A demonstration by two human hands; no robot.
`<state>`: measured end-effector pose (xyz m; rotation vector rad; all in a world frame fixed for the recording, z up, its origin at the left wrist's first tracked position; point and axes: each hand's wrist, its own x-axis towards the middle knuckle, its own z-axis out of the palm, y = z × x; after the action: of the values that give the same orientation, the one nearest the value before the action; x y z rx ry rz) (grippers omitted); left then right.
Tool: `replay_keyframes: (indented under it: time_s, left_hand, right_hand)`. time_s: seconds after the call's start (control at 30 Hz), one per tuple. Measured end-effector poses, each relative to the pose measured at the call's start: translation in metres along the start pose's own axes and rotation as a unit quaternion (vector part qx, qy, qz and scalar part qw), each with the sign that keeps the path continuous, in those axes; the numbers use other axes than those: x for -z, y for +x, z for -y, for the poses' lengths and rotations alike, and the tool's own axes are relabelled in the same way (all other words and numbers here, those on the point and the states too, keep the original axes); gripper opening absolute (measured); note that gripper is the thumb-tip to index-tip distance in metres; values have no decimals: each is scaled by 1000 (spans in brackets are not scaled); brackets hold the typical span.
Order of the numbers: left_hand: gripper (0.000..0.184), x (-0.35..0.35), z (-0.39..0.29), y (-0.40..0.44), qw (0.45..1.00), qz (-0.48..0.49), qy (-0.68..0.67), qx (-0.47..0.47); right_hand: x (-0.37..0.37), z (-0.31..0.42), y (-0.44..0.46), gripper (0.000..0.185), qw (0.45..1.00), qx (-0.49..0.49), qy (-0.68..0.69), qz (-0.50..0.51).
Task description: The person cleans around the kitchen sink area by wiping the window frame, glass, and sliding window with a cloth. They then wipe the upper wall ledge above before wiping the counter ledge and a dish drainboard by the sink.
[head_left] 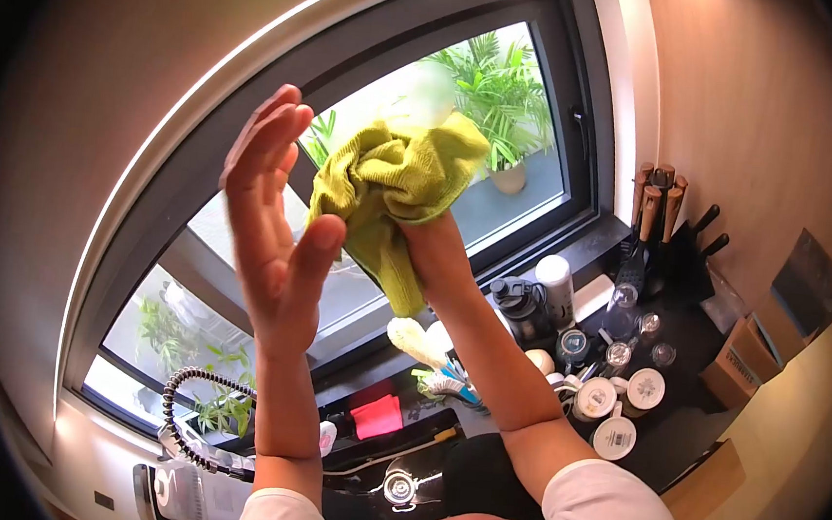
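Observation:
A crumpled yellow-green cloth is bunched up in front of the window pane, in my right hand, whose fingers are mostly covered by it. Raised just left of the cloth, my left hand is open, with its fingers stretched upward and the thumb apart, and nothing in it. The thumb tip overlaps the cloth's left edge in view; whether they touch I cannot tell. Behind both hands is the dark-framed window, with green plants outside.
Below right on the dark counter stand upturned mugs, glasses, a black bottle, a white canister and a knife holder. A coiled faucet hose, a pink cloth and a sink drain are lower down.

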<state>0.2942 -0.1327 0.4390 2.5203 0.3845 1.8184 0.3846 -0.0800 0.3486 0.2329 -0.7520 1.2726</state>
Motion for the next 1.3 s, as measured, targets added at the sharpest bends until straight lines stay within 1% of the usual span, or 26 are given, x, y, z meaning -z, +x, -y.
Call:
replay_keyframes:
  time_s: [0.03, 0.07, 0.1, 0.13, 0.2, 0.3, 0.33, 0.4, 0.5, 0.53, 0.57, 0.6, 0.63, 0.67, 0.7, 0.73, 0.8, 0.87, 0.97, 1.03, 1.1, 1.17, 1.2, 1.23, 1.27, 1.3]
  left_hand:
    - [74, 0, -5, 0, 1000, -12, -13, -13]
    - [71, 4, -9, 3, 997, 4, 33, -68]
    - [73, 12, -16, 8, 995, 22, 27, -90]
    - [76, 9, -23, 9, 994, -15, -3, -109]
    - [71, 8, -44, 16, 989, -43, -16, -140]
    - [57, 25, -59, 19, 969, -89, -140, -181]
    - [61, 32, -62, 22, 967, -85, -136, -200]
    - [68, 35, -74, 26, 963, -89, -188, -170]
    - [72, 32, -80, 40, 979, 91, -173, -53]
    - [72, 27, -70, 45, 975, 121, -187, -20]
    - [69, 12, -66, 51, 982, 123, -138, -28]
    - [66, -3, -62, 58, 988, 125, -89, -36]
    - [61, -11, -54, 67, 990, 123, -56, -36]
    - [57, -18, -45, 76, 992, 120, -24, -37]
    - [53, -26, -39, 84, 992, 118, 7, -37]
    - [44, -35, -37, 91, 994, 99, -13, -37]
    - [27, -52, -34, 103, 996, 59, -53, -36]
    - [31, -63, -31, 112, 996, 75, -44, -32]
    - [40, -77, -33, 125, 993, 108, -37, 16]
    - [43, -84, -27, 130, 986, 142, -51, 66]
    - [45, -92, -13, 132, 953, 165, -219, 131]
    - [47, -95, -9, 137, 878, 195, -385, 207]
    - [42, -98, -10, 141, 832, 196, -467, 227]
    - [38, -102, -10, 147, 780, 195, -543, 244]
    - [34, -104, -13, 151, 722, 191, -613, 259]
    - [51, -111, -29, 152, 670, 106, -664, 314]
  right_hand:
    - [4, -1, 2, 38, 1000, -6, 8, 4]
    - [7, -4, -1, 39, 1000, 15, -13, 1]
    - [10, -6, -2, 39, 999, 37, -36, -1]
    - [13, -8, -3, 39, 996, 60, -61, -2]
    - [15, -13, -1, 38, 998, 61, -12, -28]
    - [17, -8, 3, 32, 993, 111, 1, -51]
    - [25, -6, 6, 34, 990, 120, -47, -59]
    - [38, 2, 13, 39, 977, 139, -144, -74]
    - [49, 26, 20, 38, 968, 181, -137, -103]
    - [52, 39, 25, 38, 961, 202, -141, -124]
    - [61, 50, 34, 37, 936, 245, -188, -171]
    - [50, 74, 33, 35, 930, 244, -177, -212]
    - [43, 96, 38, 32, 914, 293, -178, -219]
    - [47, 117, 51, 29, 867, 374, -251, -214]
    - [34, 134, 56, 27, 837, 435, -258, -210]
    - [35, 150, 66, 27, 759, 482, -372, -230]
    - [5, 169, 77, 27, 792, 519, -255, -198]
    - [-26, 177, 74, 27, 882, 419, -177, -123]
    - [-59, 165, 82, 47, 754, 552, -347, -77]
    - [-66, 175, 78, 52, 760, 519, -387, -54]
    - [-56, 185, 93, 52, 657, 511, -525, -177]
    - [-45, 224, 124, 59, 834, 478, -266, -72]
    - [-37, 252, 143, 63, 888, 443, -123, -16]
    - [-30, 276, 157, 68, 917, 396, 26, 41]
    - [-20, 294, 166, 84, 904, 417, -91, -22]
    - [-3, 327, 185, 78, 927, 363, -21, 95]
